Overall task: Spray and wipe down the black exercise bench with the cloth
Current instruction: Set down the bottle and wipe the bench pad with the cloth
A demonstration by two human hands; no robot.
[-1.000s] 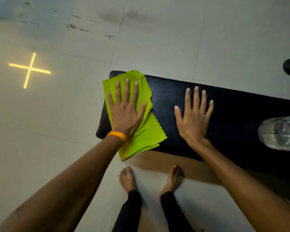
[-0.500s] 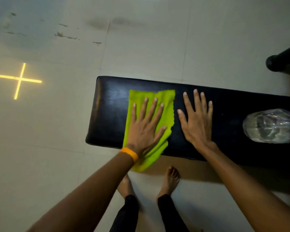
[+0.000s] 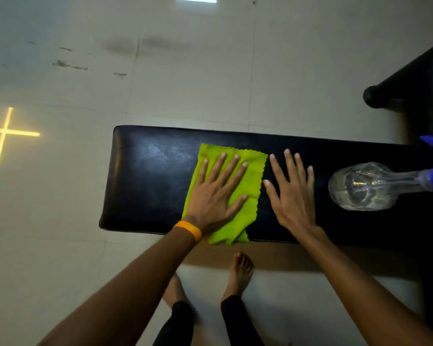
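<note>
Two hands lie flat on the black exercise bench (image 3: 150, 176), whose long axis runs left to right across my view. My left hand (image 3: 214, 196), fingers (image 3: 231, 171) spread, presses the green cloth (image 3: 251, 191) onto the padding near mid-length; my right hand (image 3: 291, 193), fingers likewise spread and holding nothing, rests just beside the cloth's right edge. Unwiped surface probably lies rightward, where the clear spray bottle (image 3: 365, 187) lies on its side. No brand, label or writing is legible anywhere.
</note>
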